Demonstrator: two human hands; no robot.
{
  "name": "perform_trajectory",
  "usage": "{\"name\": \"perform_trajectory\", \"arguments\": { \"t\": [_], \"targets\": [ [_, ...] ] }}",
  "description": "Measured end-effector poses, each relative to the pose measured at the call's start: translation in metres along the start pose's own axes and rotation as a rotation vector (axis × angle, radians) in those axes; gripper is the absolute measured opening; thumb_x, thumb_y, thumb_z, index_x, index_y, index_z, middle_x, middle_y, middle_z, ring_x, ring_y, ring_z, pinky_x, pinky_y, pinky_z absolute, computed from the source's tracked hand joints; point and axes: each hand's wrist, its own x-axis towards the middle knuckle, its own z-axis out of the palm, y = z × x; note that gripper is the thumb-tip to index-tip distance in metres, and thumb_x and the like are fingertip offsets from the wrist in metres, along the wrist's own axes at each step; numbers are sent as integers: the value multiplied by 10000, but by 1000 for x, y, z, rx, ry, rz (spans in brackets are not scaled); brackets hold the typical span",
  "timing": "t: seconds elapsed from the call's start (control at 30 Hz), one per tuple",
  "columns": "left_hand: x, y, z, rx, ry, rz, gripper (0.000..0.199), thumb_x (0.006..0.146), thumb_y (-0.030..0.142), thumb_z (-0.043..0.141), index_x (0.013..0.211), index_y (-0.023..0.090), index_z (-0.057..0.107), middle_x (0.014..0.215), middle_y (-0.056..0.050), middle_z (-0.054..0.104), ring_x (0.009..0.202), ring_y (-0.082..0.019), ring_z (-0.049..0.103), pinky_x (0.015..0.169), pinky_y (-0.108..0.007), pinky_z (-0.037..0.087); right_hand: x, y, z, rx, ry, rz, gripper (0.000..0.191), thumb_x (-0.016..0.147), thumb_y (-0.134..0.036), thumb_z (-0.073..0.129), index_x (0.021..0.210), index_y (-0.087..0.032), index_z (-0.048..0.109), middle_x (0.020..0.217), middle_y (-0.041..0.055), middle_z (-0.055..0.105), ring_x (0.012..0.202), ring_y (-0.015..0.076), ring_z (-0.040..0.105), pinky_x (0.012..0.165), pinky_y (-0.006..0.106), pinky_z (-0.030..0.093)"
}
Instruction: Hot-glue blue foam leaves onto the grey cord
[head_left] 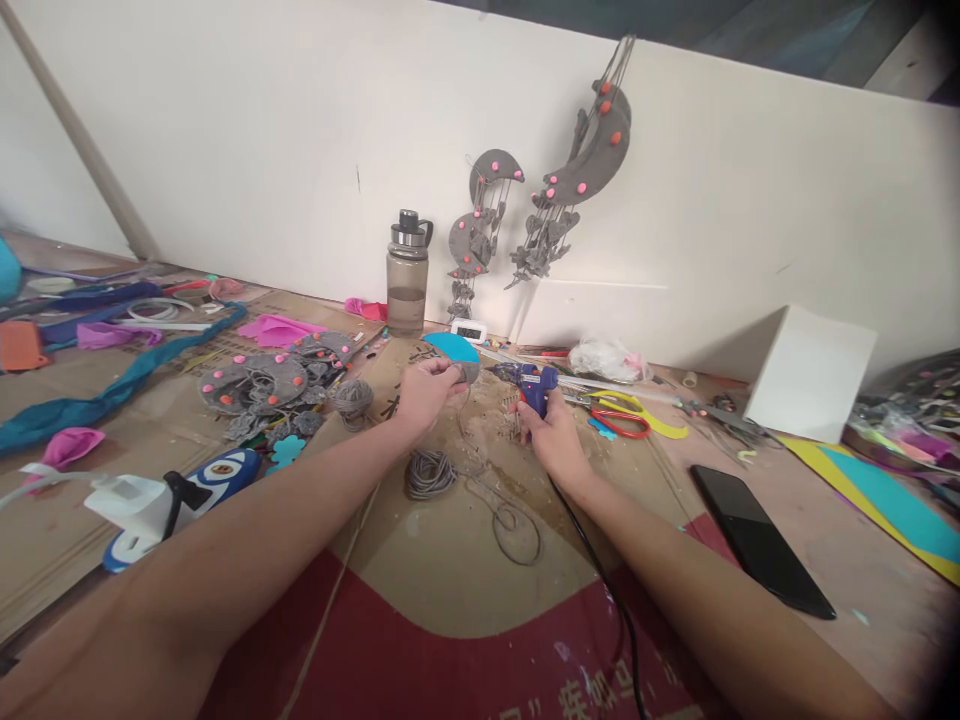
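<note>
My left hand pinches a blue disc whose lower edge is covered with grey yarn; a strand hangs down from it. In my right hand is a blue hot glue gun, its nozzle pointing left toward the disc, with a small gap between them. The gun's black cord runs down toward me. Below the hands, a loose coil of grey yarn lies on the cardboard. Left of my left hand sits a ball of grey yarn.
A water bottle stands by the white wall panel, where grey moon-shaped hangings hang. Red-handled scissors lie right of the gun. Farther right is a black phone. A power strip with a white plug is at left.
</note>
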Motion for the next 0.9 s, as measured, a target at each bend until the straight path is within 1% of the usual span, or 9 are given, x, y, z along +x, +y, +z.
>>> {"name": "perform_trajectory", "arguments": {
  "t": [0.13,0.27,0.33,0.43,0.53,0.6,0.67,0.83,0.9],
  "targets": [
    [0,0,1,-20,2,6,229,577,297,743,621,131,593,617,31,544,645,-89,568,733,-310,578,16,11,-4,285,-163,303,227,758,-362,594,863,-206,467,580,-50,589,408,109,500,429,250,458],
    [-1,0,2,-3,-11,17,223,587,304,739,625,134,602,622,28,555,642,-91,564,742,-316,577,26,13,-12,89,-233,397,181,775,-352,607,773,-192,524,502,-37,543,404,126,517,436,257,448],
    [-2,1,3,4,-21,18,206,590,294,736,639,134,616,633,25,569,647,-94,569,744,-311,575,28,11,-16,-152,-220,332,207,796,-368,600,705,-202,517,515,-3,560,459,161,563,500,287,458],
    [-2,1,3,25,-30,27,187,601,287,728,661,137,634,639,23,579,639,-97,569,738,-308,571,26,7,-22,-560,-135,100,250,813,-366,591,646,-207,493,637,79,616,675,229,632,674,350,473],
    [-3,0,3,95,-61,76,167,641,297,698,668,141,643,634,21,579,623,-101,565,716,-298,559,21,-1,-24,-688,12,-114,179,829,-338,555,734,-190,518,832,128,623,869,258,600,801,402,449],
    [-4,1,3,178,-80,138,158,678,305,667,684,149,650,644,13,595,634,-110,573,704,-278,538,18,-11,-22,-574,54,-210,131,839,-312,519,788,-192,509,860,100,601,863,233,568,809,391,446],
    [-7,3,4,274,-89,217,155,707,312,643,697,158,655,665,4,618,656,-119,579,698,-255,507,15,-22,-15,-363,21,-218,105,842,-301,492,807,-202,482,826,56,581,790,196,549,777,363,458],
    [-15,15,5,467,-101,389,151,739,311,616,705,171,660,676,4,630,647,-115,547,658,-218,427,18,-42,21,190,-58,-42,229,746,-299,586,888,-214,429,954,46,617,913,176,591,877,366,468],
    [-15,18,3,524,-91,436,156,757,313,601,713,174,658,660,10,617,634,-112,529,642,-214,407,21,-46,37,379,-92,85,305,709,-279,610,905,-226,383,911,21,635,849,161,612,838,357,486]
  ]
}}
